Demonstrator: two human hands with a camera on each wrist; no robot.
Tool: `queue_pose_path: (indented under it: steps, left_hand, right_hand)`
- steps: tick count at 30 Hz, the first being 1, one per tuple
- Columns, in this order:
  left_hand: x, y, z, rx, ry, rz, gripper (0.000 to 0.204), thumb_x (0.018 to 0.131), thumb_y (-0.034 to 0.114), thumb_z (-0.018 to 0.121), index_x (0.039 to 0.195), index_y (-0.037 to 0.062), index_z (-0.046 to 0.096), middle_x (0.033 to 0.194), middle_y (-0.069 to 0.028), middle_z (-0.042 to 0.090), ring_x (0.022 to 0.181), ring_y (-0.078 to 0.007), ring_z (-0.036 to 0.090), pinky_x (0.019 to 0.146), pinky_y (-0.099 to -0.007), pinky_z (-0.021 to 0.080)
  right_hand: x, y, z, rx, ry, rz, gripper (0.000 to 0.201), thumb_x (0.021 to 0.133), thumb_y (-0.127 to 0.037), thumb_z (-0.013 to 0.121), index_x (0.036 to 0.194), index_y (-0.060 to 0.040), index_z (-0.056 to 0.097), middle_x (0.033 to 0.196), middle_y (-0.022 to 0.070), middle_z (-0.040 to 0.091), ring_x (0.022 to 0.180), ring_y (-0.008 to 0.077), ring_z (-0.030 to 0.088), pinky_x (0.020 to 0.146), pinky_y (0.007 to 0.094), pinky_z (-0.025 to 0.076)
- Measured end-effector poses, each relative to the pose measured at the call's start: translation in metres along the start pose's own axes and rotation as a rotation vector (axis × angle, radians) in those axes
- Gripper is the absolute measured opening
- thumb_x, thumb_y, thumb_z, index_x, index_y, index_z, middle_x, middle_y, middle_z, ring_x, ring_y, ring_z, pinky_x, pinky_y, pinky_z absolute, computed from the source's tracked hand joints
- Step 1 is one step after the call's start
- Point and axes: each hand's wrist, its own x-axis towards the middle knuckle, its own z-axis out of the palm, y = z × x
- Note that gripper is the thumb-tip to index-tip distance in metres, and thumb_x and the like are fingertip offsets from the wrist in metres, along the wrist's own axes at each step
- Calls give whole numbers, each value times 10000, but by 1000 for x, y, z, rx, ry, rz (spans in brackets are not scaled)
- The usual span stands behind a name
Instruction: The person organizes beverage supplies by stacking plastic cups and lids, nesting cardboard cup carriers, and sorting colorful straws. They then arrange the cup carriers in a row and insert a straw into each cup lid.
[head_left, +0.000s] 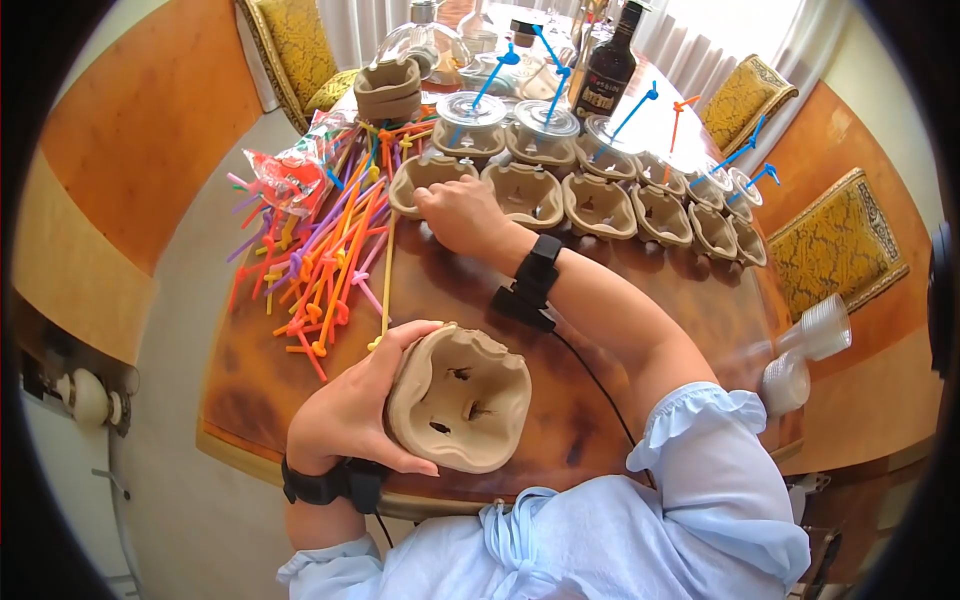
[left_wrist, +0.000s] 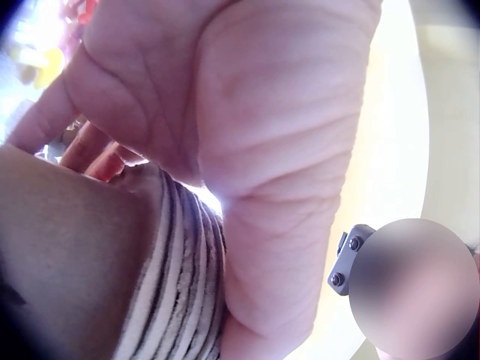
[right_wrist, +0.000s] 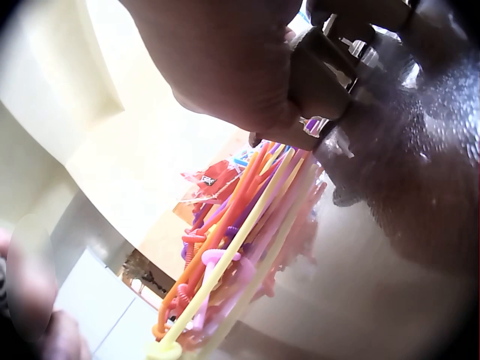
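My left hand [head_left: 350, 410] grips a stack of nested pulp cup holders [head_left: 500, 400] above the table's near edge; the left wrist view shows several layered rims [left_wrist: 176, 277] beside the palm [left_wrist: 277, 135]. Farther forward, my right hand [head_left: 465, 215] pinches the near rim of the leftmost holder [head_left: 405, 190] in the front row. To its right in that row stand more holders [head_left: 522, 192]. Behind them, lidded clear cups [head_left: 470, 108] with knotted blue straws [head_left: 495, 78] sit in a second row of holders.
Colourful knotted straws [head_left: 330, 270] and a red-and-white wrapper [head_left: 290, 178] lie at the left. A small holder stack [head_left: 388, 92], a dark bottle [head_left: 608, 68] and glassware stand at the back. Stacked clear cups [head_left: 820, 330] lie at the right edge. Patterned chairs [head_left: 838, 245] flank the table.
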Motion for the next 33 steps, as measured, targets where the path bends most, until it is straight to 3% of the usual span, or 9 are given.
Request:
queue_pose_path:
  steps: [4,7,10,13,19,21,26,30,33]
  left_hand:
    - [1,1,1,-25,2,2,1134,502,283,910,1375,19,236,1286,-138,431,1195,-238,454,997,-329,366]
    - [0,2,0,-8,-4,-1,1140,501,270,911,1380,21,230,1291,-137,430,1199,-239,451,1006,-328,358]
    - [0,4,0,10,-15,-13,1142,499,255,912,1383,24,228,1303,-140,421,1209,-239,444,1011,-325,352]
    - [1,4,3,-53,-6,-33,1146,494,239,914,1386,27,226,1308,-135,420,1226,-230,425,1020,-324,343]
    - [1,4,7,-175,56,-88,1161,472,221,923,1386,31,233,1306,-113,432,1245,-215,397,1039,-337,319]
    - [3,7,9,-189,70,-104,1166,460,218,927,1383,32,239,1321,-113,416,1244,-210,397,1040,-337,318]
    - [11,7,25,-314,173,-143,1193,422,197,932,1379,30,239,1321,-104,401,1239,-214,395,1038,-337,324]
    - [22,10,42,-388,268,-164,1221,396,194,925,1379,35,219,1315,-104,398,1240,-230,396,1040,-340,326]
    - [31,5,49,-346,255,-154,1217,409,210,910,1384,49,201,1326,-103,380,1247,-244,393,1046,-364,341]
  right_hand:
    - [-7,1,-11,-5,344,-105,142,754,-205,639,762,-89,559,702,78,592,659,260,619,630,380,463]
    - [-30,-4,-50,71,298,-58,214,751,-254,673,773,-77,555,728,95,569,646,274,596,613,385,464]
    - [-65,6,-64,107,-77,109,196,772,-232,654,795,-64,555,778,111,576,675,298,599,612,396,475]
    - [-83,19,-62,129,-170,152,187,783,-216,642,806,-54,552,786,113,575,691,304,602,616,404,487]
    - [-97,26,-55,105,-41,141,173,783,-203,633,792,-54,546,781,87,586,691,286,612,609,398,491]
    - [-107,19,-68,127,-103,162,171,776,-199,634,793,-54,544,787,91,587,701,289,612,610,394,491]
    - [-160,4,-133,190,-185,186,171,770,-199,627,811,-56,543,769,92,582,709,287,605,619,382,489]
    - [-221,-3,-184,207,-359,231,190,811,-226,616,846,-51,550,794,97,587,749,279,596,656,385,481]
    - [-272,-9,-215,161,-290,382,205,809,-234,633,872,-46,580,823,102,601,781,280,594,692,378,482]
